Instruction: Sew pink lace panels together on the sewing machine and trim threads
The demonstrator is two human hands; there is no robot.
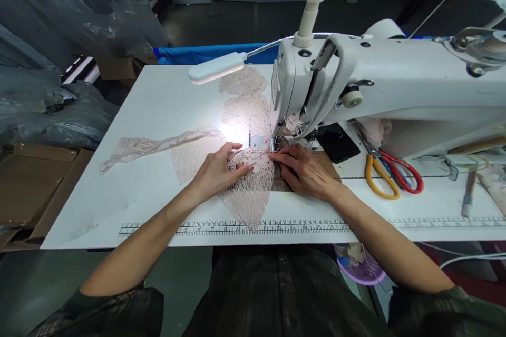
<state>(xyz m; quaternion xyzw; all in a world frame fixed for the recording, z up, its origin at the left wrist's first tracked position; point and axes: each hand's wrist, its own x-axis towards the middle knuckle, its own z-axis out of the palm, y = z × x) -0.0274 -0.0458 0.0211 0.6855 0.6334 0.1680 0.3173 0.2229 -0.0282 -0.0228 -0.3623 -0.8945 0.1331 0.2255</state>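
Note:
A pale pink lace piece [249,200] lies in front of the needle of a white sewing machine [300,73], its pointed end towards the table's front edge. My left hand [215,171] grips its left side, with index finger and thumb spaced apart along the upper edge. At the right corner of that edge, my right hand [302,168] has its fingertips closed on the lace, close to the presser foot. Some of its fingers are curled under and partly hidden. More lace [245,110] extends behind the needle plate [259,141], and a lace strip [158,146] stretches out to the left.
A lit lamp [217,67] hangs over the lace. Right of my right hand are a black phone [339,142], yellow-handled scissors [381,176] and red-handled scissors [407,171]. A printed ruler [237,228] follows the white table's front edge. Cardboard boxes [43,184] stand left.

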